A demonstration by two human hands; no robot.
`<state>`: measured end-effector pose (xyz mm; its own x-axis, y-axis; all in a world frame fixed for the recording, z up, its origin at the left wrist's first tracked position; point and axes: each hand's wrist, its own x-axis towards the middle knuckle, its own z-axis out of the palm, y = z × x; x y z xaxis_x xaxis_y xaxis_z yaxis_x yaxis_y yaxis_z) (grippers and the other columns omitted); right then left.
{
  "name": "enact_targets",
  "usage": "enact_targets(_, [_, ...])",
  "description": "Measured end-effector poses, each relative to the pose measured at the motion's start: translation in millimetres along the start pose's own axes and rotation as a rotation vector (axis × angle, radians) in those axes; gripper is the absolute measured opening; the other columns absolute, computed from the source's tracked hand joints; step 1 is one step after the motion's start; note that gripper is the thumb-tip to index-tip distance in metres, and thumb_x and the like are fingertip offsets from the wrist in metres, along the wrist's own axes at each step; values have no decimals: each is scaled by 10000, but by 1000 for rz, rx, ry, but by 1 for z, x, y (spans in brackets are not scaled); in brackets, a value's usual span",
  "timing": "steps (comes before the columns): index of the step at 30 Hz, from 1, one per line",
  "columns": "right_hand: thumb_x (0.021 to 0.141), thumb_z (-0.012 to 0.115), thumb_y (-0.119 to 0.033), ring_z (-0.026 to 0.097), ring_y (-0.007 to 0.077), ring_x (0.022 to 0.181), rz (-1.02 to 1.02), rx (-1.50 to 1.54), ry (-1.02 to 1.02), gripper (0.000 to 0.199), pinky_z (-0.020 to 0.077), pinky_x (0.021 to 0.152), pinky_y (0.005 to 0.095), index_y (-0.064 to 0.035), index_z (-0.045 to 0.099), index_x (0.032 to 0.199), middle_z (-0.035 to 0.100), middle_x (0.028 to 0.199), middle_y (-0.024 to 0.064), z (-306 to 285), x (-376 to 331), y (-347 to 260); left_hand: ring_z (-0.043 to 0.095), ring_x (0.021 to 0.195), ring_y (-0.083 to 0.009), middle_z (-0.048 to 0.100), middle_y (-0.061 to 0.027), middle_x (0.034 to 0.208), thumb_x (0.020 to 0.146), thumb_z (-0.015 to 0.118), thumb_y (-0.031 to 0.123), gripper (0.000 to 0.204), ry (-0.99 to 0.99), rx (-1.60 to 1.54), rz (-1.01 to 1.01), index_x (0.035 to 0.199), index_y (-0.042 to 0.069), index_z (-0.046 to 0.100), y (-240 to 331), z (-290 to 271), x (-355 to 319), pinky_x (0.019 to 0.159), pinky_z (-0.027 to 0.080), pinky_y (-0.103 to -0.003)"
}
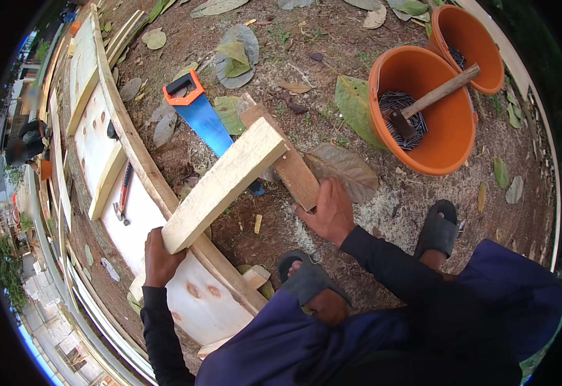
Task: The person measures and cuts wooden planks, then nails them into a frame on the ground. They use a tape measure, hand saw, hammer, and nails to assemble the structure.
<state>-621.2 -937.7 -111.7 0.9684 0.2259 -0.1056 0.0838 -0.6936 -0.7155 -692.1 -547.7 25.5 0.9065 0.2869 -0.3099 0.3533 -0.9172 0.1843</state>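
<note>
My left hand [163, 260] is closed round the near end of a pale, square-cut wood block [229, 183], close to the raised edge of a long wooden panel [142, 225]. The block slants up to the right, and its far end overlaps a browner short board [297, 177]. My right hand [332, 212] grips the near end of that board, thumb on one side and fingers on the other. Whether the two pieces are fastened together, I cannot tell. A handsaw [207, 122] with a blue blade and an orange and black handle lies on the ground, partly hidden behind the block.
Two orange buckets [445, 154] with nails stand at the upper right; a wooden-handled hammer [445, 90] rests in the nearer one. A claw hammer [123, 199] lies on the panel between crosspieces. Dry leaves [345, 170] litter the dirt. Another person [33, 141] is far left.
</note>
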Motion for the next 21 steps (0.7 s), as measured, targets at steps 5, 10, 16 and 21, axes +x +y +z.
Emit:
enact_targets(5, [915, 711, -398, 583, 388, 1111, -16, 292, 45, 619, 464, 951, 460, 72, 514, 1265, 577, 1180, 227, -26, 11, 5, 565, 1026, -437, 589, -218, 1052, 663, 865, 116, 557, -48, 56, 66, 1104, -4, 549, 18, -5, 5, 890, 471, -493])
enact_targets(10, [1009, 616, -360, 619, 294, 1200, 127, 907, 21, 545, 475, 1012, 391, 41, 554, 1372, 627, 1298, 209, -34, 55, 8, 541, 1025, -450, 573, -216, 1047, 667, 866, 101, 562, -68, 143, 109, 1110, 1, 536, 18, -6, -2, 893, 458, -504])
enact_targets(16, [1013, 621, -375, 612, 251, 1232, 73, 1091, -99, 584, 458, 1045, 356, 77, 560, 1376, 644, 1319, 210, -20, 59, 1, 554, 1068, -455, 591, -225, 1099, 662, 898, 118, 665, -97, 166, 87, 1196, -24, 528, 22, -5, 0, 916, 463, -514])
enact_targets(21, [973, 674, -387, 611, 252, 1233, 64, 1103, -63, 616, 451, 1054, 350, 87, 578, 1355, 646, 1305, 219, -23, 58, -7, 552, 1081, -455, 588, -228, 1108, 658, 900, 114, 683, -108, 173, 79, 1203, -34, 515, 28, -9, -1, 935, 461, -508])
